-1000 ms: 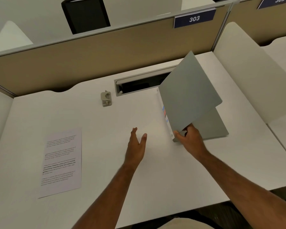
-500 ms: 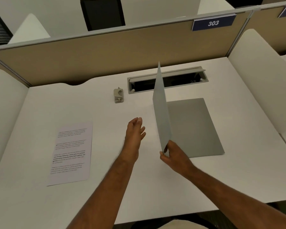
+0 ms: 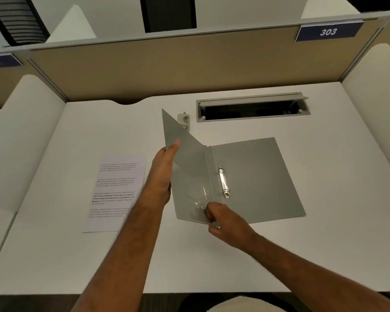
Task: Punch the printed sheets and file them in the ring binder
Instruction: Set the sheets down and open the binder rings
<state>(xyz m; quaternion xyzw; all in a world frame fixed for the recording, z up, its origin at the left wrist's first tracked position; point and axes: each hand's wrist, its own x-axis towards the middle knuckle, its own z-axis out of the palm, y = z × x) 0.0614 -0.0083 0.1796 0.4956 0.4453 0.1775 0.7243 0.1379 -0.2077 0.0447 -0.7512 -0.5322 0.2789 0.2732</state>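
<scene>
1. one white desk (image 3: 234,255) fills the view, with a cable slot (image 3: 252,109) at its back edge.
2. binder (image 3: 257,176) lies open mid-desk: back cover flat, front cover raised at a tilt, rings (image 3: 223,182) closed on the inside.
3. sheets (image 3: 115,190) lie flat on the desk, just left of the binder, under the left forearm.
4. left hand (image 3: 162,174) grips the raised cover's left edge, thumb on its inner face.
5. right hand (image 3: 223,217) pinches the cover's near edge by the spine.
6. punch (image 3: 183,120) sits behind the cover, partly hidden.
</scene>
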